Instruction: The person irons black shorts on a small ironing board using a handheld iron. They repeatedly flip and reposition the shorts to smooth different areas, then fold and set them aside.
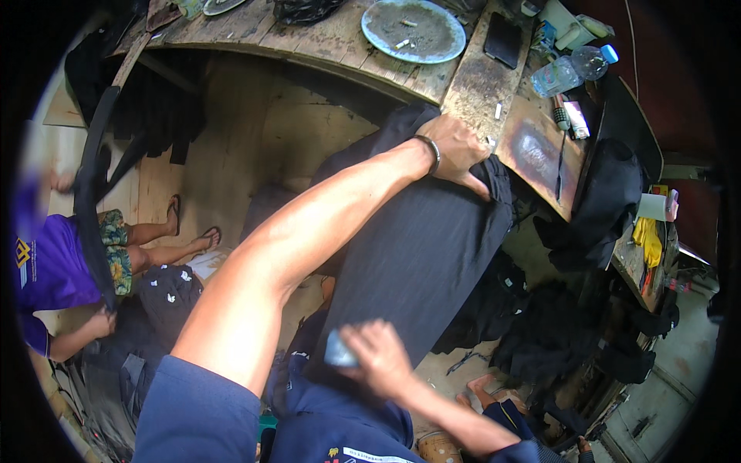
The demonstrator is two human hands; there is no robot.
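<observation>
A long piece of black cloth (421,247), perhaps a trouser leg, stretches from the table edge down across my lap. My left hand (457,150), with a dark bracelet at the wrist, grips its far end against the corner of the wooden table. The fabric is bunched under my thumb; my other fingertips are partly hidden. Lower down, my right hand (382,356) is closed around a small pale-blue block (340,351), close over the near part of the cloth. Motion blurs that hand, so the block's exact kind is unclear.
On the wooden table (324,35) are a blue-rimmed plate (413,29) of ash, a phone (503,40) and a water bottle (575,71). Dark garments (548,332) lie heaped at right. At left, a person in a purple shirt (62,262) holds a black strip (93,193).
</observation>
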